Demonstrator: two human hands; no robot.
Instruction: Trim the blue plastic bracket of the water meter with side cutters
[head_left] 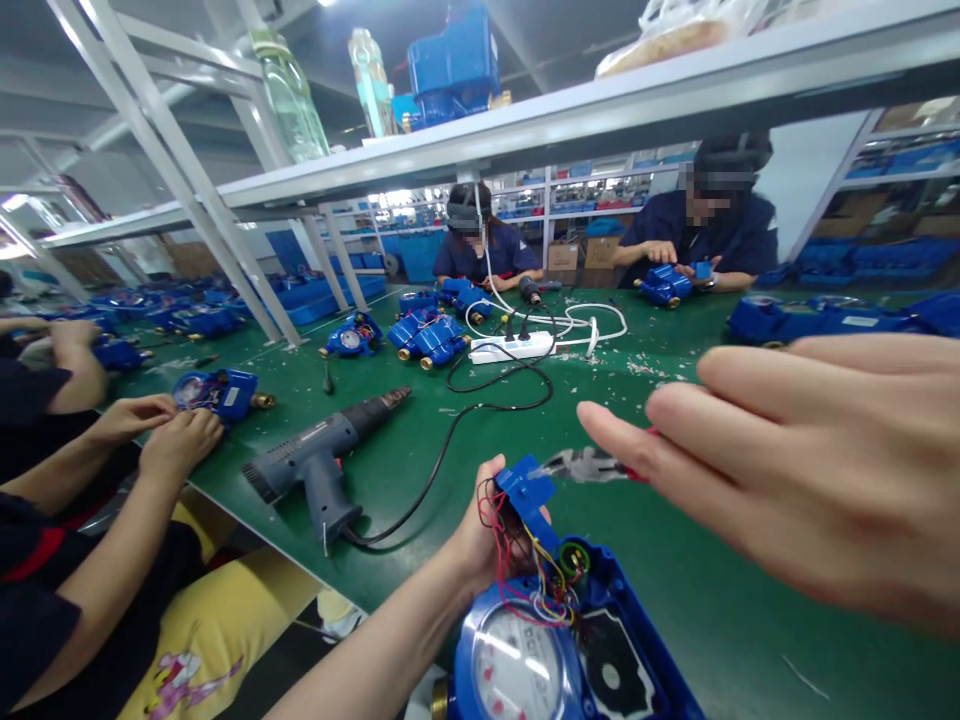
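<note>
Water meter with a round white dial and an opened blue plastic housing (555, 650) sits at the near edge of the green work mat (675, 560), tilted toward the camera, and serves as the reference for everything else. Left hand (480, 535) grips the far-left rim of that meter, fingers curled around a small blue plastic module (526, 490) from which thin red, yellow and blue wires (536, 580) run down into the housing. Right hand (795, 460) hangs above and to the right of the meter, fingers extended and pressed close together, gripping nothing; it is blurred. Red-handled metal pliers (592, 465) lie on the mat just beyond the meter, partly behind the right fingertips. For good work here, support the module firmly, keep the wires slack and untwisted, and avoid straining their joints. A grey corded electric screwdriver (322, 465) lies left of the meter; a white power strip (514, 347) rests well beyond it. Co-workers' hands (161, 425) handle another blue meter (217, 390) far to the left.
</note>
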